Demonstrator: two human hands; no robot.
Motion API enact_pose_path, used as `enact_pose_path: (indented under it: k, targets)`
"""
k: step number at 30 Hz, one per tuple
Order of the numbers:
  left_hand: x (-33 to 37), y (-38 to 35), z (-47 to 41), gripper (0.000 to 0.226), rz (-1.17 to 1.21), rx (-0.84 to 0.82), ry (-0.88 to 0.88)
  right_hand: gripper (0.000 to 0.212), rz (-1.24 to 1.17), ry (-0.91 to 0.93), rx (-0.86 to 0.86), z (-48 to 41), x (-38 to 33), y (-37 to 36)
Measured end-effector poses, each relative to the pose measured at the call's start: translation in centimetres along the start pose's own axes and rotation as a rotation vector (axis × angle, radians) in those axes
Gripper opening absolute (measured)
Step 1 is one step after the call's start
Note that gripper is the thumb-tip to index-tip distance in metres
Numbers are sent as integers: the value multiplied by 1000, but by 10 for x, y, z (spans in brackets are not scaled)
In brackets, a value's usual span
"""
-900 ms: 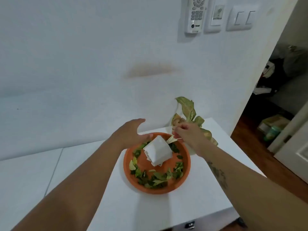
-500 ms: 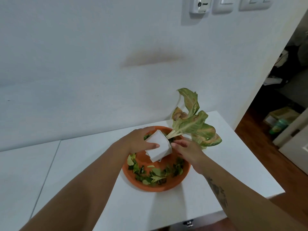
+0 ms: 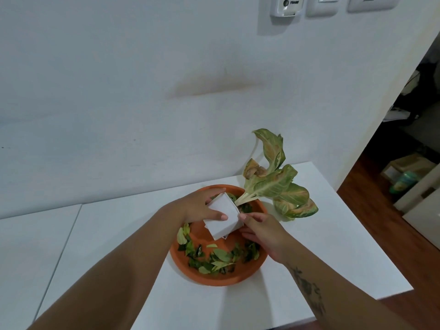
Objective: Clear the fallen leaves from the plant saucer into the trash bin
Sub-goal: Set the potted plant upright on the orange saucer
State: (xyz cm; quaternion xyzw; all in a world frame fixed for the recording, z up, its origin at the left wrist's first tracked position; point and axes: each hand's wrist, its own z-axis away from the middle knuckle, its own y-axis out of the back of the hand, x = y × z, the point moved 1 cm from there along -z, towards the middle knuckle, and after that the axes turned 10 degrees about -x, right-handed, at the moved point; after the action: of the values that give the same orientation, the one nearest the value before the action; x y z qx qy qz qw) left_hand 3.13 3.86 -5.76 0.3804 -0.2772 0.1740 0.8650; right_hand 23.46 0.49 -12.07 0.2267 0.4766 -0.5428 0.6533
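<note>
An orange plant saucer (image 3: 215, 278) sits on the white table (image 3: 119, 234), with several fallen green leaves (image 3: 214, 258) lying along its near side. A small white plant pot (image 3: 223, 221) is tilted over the saucer, its plant (image 3: 273, 184) of large green and pink leaves leaning out to the right. My left hand (image 3: 197, 207) grips the pot's left side, thumb across its front. My right hand (image 3: 262, 232) holds the pot's right side with its fingertips. No trash bin is in view.
The table stands against a white wall (image 3: 142, 91) and its right edge ends beside a wooden floor (image 3: 381, 222). A remote holder (image 3: 285, 5) and switches (image 3: 371, 3) hang on the wall above. A doorway on the right shows boxes on the floor.
My left hand closed on the pot and my right hand dropped from the plant's stem to the pot's side. The pot with its plant now tilts right over the saucer.
</note>
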Motion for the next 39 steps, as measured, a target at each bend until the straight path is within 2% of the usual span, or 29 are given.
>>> enact_pose_path:
  k: [3, 9, 12, 14, 15, 18, 19, 21, 27, 29, 32, 34, 37, 39]
  targets:
    - [5, -2, 3, 84, 27, 4, -16, 34, -48, 2, 34, 0, 2, 3]
    - [4, -14, 8, 88, 84, 125, -63, 45, -97, 40, 115, 5, -6, 8]
    - [-1, -22, 8, 96, 161, 155, -94, 64, -87, 53, 135, 8, -13, 6]
    - [-6, -24, 7, 91, 246, 169, -116, 76, -36, 81, 151, 10, -16, 5]
    - [-7, -25, 8, 86, 288, 177, -128, 72, -6, 99, 151, 12, -19, 4]
    - [-9, -26, 15, 61, 412, 218, -155, 29, 77, 167, 118, 20, -31, 0]
    - [-10, -27, 18, 55, 451, 227, -150, 25, 109, 188, 90, 21, -34, -2]
    - [-11, -27, 23, 46, 447, 244, -164, 24, 176, 222, 48, 22, -40, -7]
    - [-25, -29, 31, 45, 438, 293, -181, 31, 313, 240, -12, 17, -43, -26]
    - [-32, -31, 27, 47, 414, 284, -121, 28, 333, 244, 10, 16, -43, -30]
    - [-26, -33, 30, 17, 651, 205, -191, 20, 392, 262, 30, 14, -41, -33]
    - [-22, -39, 27, 41, 734, 186, -149, 32, 432, 262, 59, 14, -40, -35]
    - [-23, -43, 27, 41, 964, 194, -120, 38, 395, 221, 79, 10, -33, -37]
    - [-29, -43, 25, 39, 995, 311, -27, 39, 360, 203, 73, 4, -24, -33]
